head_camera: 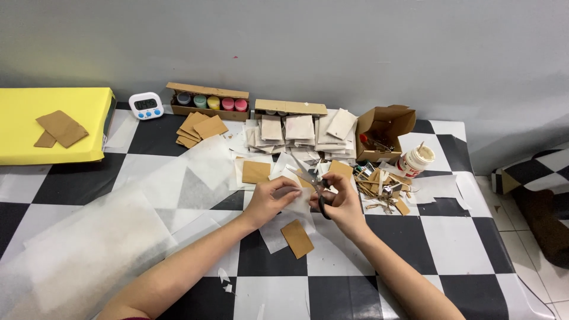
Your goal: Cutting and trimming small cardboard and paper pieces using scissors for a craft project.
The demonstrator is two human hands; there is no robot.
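Over the checkered table [462, 237], my left hand [269, 201] pinches the translucent paper sheet [296, 198] taut while my right hand [341, 204] closes around the half-open scissors [311, 181]; short, steady snips should cut cleanest

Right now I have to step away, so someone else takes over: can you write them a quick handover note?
Left hand: pinching a white paper sheet.
Right hand: grip on scissors, blades open at the sheet.
Nearby: one brown card below the hands, another on white paper, wrapped stacks at the back.
Done: stacks wrapped.
Left: this cut, loose cards.
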